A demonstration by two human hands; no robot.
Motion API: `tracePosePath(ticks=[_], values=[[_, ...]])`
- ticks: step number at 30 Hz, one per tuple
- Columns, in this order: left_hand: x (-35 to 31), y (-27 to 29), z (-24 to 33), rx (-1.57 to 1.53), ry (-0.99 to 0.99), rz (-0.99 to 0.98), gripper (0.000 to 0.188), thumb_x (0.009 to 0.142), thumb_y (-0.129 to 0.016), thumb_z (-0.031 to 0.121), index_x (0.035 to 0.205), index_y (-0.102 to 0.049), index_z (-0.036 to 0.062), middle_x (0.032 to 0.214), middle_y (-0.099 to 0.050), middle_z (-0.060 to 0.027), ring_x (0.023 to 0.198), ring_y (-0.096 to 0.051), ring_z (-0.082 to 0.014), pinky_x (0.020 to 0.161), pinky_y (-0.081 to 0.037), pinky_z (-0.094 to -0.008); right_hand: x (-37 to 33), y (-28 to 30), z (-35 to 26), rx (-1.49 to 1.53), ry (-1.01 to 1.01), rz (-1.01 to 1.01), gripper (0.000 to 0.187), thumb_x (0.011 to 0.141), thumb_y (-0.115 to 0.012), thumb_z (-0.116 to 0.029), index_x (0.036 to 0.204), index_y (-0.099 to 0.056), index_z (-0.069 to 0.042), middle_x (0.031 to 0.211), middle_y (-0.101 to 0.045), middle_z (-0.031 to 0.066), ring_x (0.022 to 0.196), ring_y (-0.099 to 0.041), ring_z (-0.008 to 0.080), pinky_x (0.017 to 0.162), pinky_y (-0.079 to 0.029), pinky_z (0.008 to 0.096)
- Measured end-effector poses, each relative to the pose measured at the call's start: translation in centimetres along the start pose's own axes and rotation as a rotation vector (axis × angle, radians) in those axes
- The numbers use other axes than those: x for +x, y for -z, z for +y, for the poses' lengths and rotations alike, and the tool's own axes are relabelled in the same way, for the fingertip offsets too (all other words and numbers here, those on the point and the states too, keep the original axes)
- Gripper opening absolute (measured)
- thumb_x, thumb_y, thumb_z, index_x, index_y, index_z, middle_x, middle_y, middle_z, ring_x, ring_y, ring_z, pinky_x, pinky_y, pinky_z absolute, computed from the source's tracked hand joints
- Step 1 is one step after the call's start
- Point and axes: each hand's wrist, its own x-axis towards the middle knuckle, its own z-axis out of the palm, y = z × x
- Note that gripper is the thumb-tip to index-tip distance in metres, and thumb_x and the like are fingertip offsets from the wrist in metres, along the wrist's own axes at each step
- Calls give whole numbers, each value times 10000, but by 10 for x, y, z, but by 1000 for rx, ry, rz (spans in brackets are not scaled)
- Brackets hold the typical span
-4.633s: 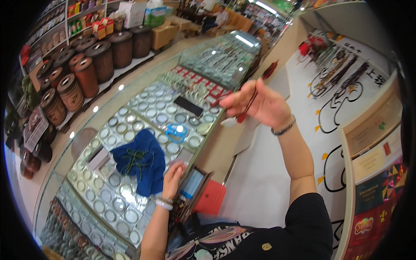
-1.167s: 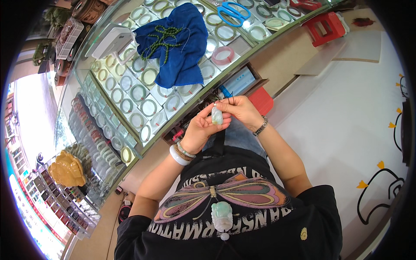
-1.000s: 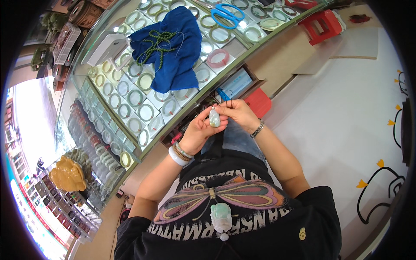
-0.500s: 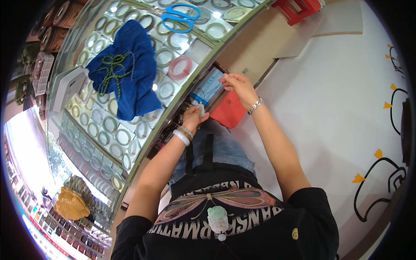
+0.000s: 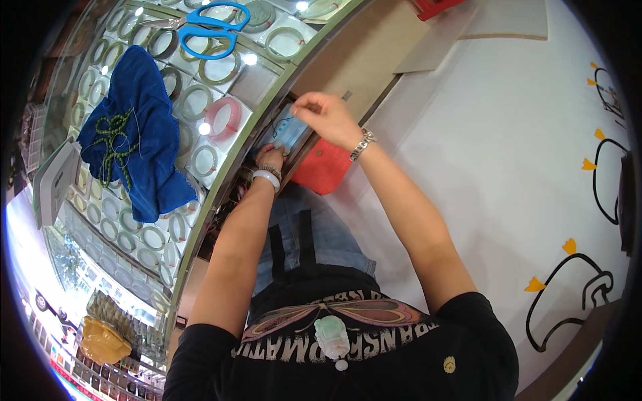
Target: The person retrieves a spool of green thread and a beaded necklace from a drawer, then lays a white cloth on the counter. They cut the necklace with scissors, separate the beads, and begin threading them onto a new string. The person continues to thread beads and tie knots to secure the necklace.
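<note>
My left hand (image 5: 271, 158) reaches into the open drawer under the counter, its fingers curled and partly hidden. A small pale thing shows at its fingertips; I cannot make out what it is. My right hand (image 5: 329, 119) is raised over the drawer's far part, thumb and fingers pinched together. Whatever it pinches is too small to name. Between the hands lies a light blue packet (image 5: 289, 131) with a thin dark loop over it. Just right of the drawer, below my right wrist, is a red pouch (image 5: 322, 167).
Left of the drawer stands a glass display counter with rows of bangles, among them a pink one (image 5: 223, 119). On its top lie blue scissors (image 5: 212, 30) and a blue cloth (image 5: 150, 144) bearing a green beaded cord (image 5: 115, 144). A white box (image 5: 57, 184) sits beyond the cloth.
The view has shifted, so the counter sits farther left. My left hand has moved deeper into the drawer, to the blue packet. The right hand stays pinched and now hovers over that packet's far end.
</note>
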Motion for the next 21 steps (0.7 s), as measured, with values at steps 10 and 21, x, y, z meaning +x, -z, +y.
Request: tracePosePath(ticks=[10, 21], values=[[11, 22, -31, 309, -185, 62, 237, 804, -743, 186, 1003, -662, 85, 1064, -671, -83, 963, -638, -198, 860, -512, -302, 19, -28, 43, -769, 74, -89, 188, 793, -667, -165, 945, -721, -69, 967, -689, 167, 963, -625, 354, 857, -510, 452], [-140, 181, -57, -51, -98, -257, 162, 956, -615, 185, 1067, -625, 68, 856, -680, -18, 677, -592, -85, 570, -469, -233, -13, -30, 95, -719, 128, 106, 310, 799, -633, -64, 1107, -643, -33, 1096, -623, 181, 998, -601, 369, 878, -497, 441]])
